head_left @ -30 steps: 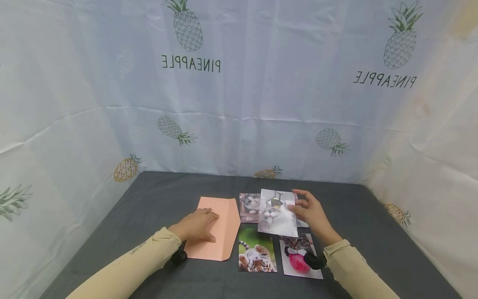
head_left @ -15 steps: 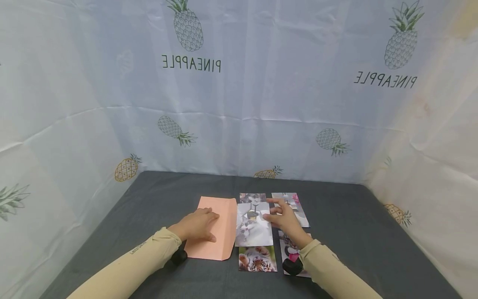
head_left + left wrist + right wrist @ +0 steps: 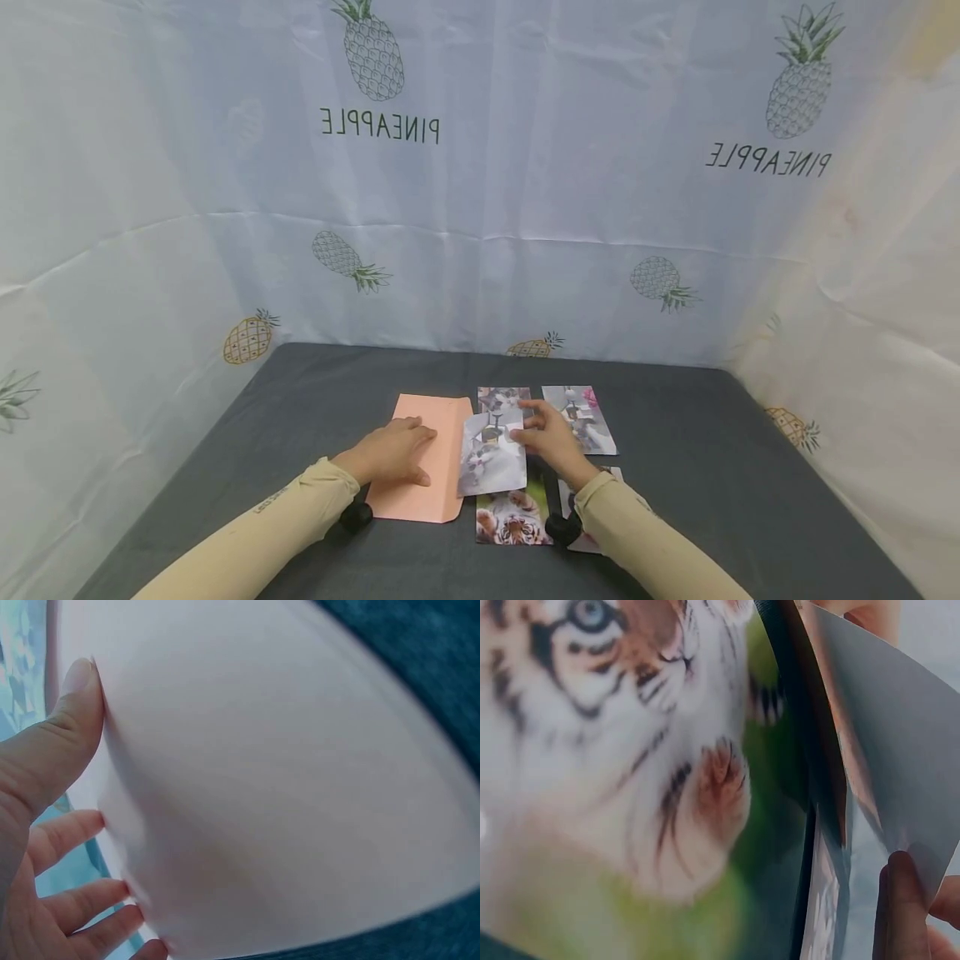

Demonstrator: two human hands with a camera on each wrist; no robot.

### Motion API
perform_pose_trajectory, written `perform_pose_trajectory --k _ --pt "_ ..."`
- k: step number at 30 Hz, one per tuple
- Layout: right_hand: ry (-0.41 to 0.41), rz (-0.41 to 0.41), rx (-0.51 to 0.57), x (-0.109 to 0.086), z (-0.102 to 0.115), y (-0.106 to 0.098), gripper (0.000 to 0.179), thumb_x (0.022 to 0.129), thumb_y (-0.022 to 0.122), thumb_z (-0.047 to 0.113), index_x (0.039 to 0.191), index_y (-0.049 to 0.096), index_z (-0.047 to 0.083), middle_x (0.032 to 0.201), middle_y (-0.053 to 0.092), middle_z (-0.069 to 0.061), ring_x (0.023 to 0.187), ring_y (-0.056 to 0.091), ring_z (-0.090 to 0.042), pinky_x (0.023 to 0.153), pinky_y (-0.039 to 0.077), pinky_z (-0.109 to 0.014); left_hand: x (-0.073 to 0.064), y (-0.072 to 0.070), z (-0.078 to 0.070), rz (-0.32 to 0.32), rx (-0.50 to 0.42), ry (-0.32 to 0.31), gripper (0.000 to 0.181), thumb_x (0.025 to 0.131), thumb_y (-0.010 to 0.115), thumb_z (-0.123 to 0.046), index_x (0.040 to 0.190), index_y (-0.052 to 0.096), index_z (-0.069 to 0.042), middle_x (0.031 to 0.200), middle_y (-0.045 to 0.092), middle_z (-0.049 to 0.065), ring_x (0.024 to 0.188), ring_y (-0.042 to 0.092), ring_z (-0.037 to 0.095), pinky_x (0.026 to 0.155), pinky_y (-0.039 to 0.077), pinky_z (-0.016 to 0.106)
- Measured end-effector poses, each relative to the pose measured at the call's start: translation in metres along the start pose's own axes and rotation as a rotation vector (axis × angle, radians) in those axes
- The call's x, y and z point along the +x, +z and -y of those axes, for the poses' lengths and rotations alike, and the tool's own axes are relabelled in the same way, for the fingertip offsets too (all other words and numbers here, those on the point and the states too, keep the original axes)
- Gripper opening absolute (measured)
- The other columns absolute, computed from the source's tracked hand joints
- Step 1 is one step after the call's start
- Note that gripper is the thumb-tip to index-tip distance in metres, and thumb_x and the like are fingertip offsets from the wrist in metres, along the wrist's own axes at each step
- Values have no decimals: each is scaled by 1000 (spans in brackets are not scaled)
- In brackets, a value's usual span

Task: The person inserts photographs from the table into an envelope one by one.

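A peach-coloured envelope point(image 3: 408, 504) lies on the dark table, its flap side to the right. My left hand point(image 3: 393, 452) rests on it with fingers spread; in the left wrist view the fingertips point(image 3: 86, 900) touch its pale surface point(image 3: 262, 787). With thumb and fingers, my right hand point(image 3: 553, 442) pinches the right edge of a white kitten photo point(image 3: 489, 462), raised above the other photos. This photo's left edge overlaps the envelope's right edge in the head view. Its grey-white back point(image 3: 907, 720) shows in the right wrist view, between the fingers point(image 3: 904, 907).
Partly beneath the held photo lie a tiger photo point(image 3: 517, 527) and a cat photo point(image 3: 501, 397). Another white cat photo point(image 3: 585, 421) lies at the back right. The right forearm point(image 3: 645, 533) hides most of a further photo. A pineapple-print curtain point(image 3: 480, 292) surrounds the table.
My right hand has carried the kitten photo left and slightly toward me, from over the right-hand photos to the envelope's right edge. My left hand has stayed on the envelope.
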State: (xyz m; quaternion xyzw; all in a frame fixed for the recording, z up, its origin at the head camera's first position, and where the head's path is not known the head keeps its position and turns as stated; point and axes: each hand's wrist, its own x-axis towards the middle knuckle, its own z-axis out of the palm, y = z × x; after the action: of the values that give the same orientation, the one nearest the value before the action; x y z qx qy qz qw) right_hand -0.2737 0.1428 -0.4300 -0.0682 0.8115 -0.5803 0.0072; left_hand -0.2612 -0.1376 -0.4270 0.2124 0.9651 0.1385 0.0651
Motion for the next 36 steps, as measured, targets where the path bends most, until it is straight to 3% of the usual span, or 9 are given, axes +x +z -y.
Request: perform_pose_trajectory --k 15,28,36 --pt "22 21 -95 16 15 16 55 82 72 2 134 54 -3 109 62 -24 83 66 -24 71 59 -38 1 -2 0 11 9 -10 74 71 83 -43 133 58 -10 145 45 20 136 41 38 106 37 55" --pt "48 49 -206 28 17 23 56 82 72 2 135 54 -1 111 63 -23 67 63 -16 62 58 -33 1 -1 0 15 10 -29 75 70 83 -43 133 58 -10 146 44 20 136 40 38 107 37 56" --pt "66 38 -246 31 21 25 56 81 74 3 133 56 -2 109 65 -21 67 63 -15 61 57 -30 2 -1 -2 15 -5 -42 74 71 84 -42 133 58 -10 146 44 20 137 39 38 108 35 56"
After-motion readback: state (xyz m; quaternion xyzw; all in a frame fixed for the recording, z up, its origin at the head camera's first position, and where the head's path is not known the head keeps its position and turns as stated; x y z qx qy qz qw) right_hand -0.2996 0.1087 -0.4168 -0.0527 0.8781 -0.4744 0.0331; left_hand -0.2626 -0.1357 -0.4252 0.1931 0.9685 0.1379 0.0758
